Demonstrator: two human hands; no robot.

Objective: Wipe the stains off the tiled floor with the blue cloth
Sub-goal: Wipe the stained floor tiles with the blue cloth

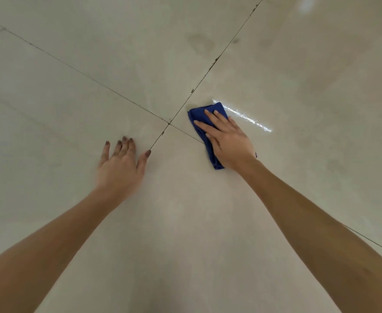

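Cloth [199, 114]: folded, flat on the floor [72, 105], centre right of the frame, just right of where the grout lines cross.
Right hand [228, 141]: palm and straight fingers press down on the cloth; nothing curls round it.
Left hand [120, 166]: spread flat on bare tile left of the crossing, holding nothing, likely bracing.
Cloth axis: long side runs from the wrist towards the fingertips, leaning slightly to the upper left.
Stains [200, 42]: faint dark patches at upper centre, beside the grout line [210, 68], well apart from the cloth and ahead of the fingertips.
Streak [244, 116]: bright, at the cloth's upper right; wet or glare, cannot tell.
Next move: probably a push up the frame along that line; the right hand is nearer.
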